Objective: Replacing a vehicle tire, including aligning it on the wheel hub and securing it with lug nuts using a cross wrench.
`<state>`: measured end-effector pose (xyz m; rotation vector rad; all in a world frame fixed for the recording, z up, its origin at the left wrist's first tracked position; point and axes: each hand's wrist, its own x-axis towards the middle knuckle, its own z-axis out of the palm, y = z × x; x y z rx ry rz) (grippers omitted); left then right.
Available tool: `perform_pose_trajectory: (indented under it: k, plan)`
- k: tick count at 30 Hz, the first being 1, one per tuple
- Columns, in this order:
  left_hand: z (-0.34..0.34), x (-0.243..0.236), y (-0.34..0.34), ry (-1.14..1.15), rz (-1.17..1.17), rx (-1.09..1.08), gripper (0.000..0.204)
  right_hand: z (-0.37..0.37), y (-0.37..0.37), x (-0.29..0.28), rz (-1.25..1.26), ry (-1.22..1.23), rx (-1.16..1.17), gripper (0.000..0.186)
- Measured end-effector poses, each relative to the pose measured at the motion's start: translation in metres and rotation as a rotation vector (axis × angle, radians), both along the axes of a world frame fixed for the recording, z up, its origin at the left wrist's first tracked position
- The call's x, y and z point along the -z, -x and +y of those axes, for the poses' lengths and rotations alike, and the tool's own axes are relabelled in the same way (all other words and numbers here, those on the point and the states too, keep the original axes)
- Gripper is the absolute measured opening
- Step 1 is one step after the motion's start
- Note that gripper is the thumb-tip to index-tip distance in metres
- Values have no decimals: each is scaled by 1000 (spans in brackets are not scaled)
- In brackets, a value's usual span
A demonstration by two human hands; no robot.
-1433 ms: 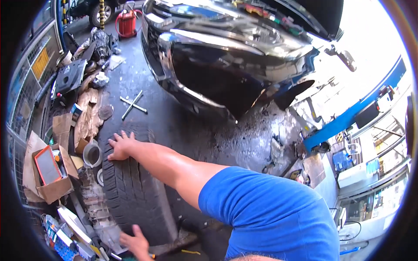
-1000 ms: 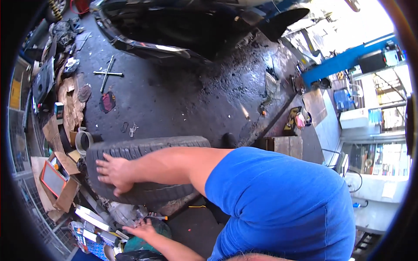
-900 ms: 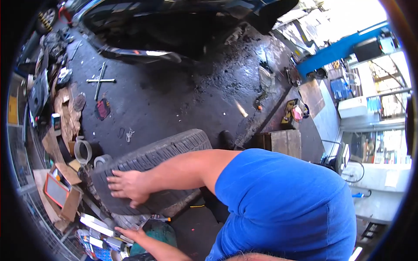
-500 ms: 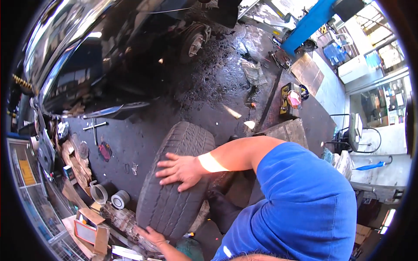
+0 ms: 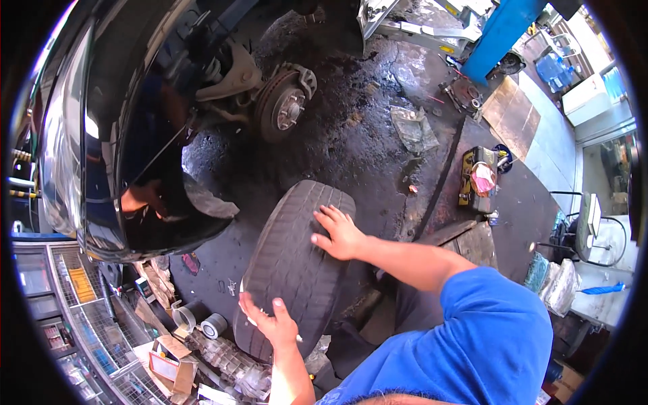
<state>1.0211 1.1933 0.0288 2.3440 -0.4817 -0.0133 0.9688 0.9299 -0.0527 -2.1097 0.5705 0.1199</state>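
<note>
A black car tyre [image 5: 287,263] stands upright on its tread on the dark floor in front of me. My right hand [image 5: 337,233] lies on the upper right of the tread, its fingers spread. Lower down, my left hand [image 5: 271,324] is at the near left edge of the tyre, fingers apart and thumb up. Neither hand wraps round anything. Beyond the tyre, a bare wheel hub with a brake disc [image 5: 282,111] hangs under the raised black car [image 5: 128,169].
A blue lift post [image 5: 499,44] rises at the far right. An open toolbox [image 5: 478,179] with a pink cloth sits to the right. Near left are a metal gearbox-like casing [image 5: 226,361], a cardboard box [image 5: 177,371] and wire shelving [image 5: 101,324]. Oily wet patches mark the floor.
The tyre has shifted slightly right in view. My right hand has moved to the tyre's upper right, my left hand higher along its near edge. The hub is now plainer in view.
</note>
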Motion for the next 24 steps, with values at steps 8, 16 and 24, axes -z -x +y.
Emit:
perform_pose_trajectory:
  k: [8,16,24]
  plan:
    - [27,16,16,-81,115,-192,71,-105,22,24,68,118,328,89]
    - [-47,68,-12,-243,-54,5,89,-279,4,69,-116,-114,979,64]
    - [-154,53,-39,-191,-138,291,87,-359,-3,80,-142,-777,1067,68]
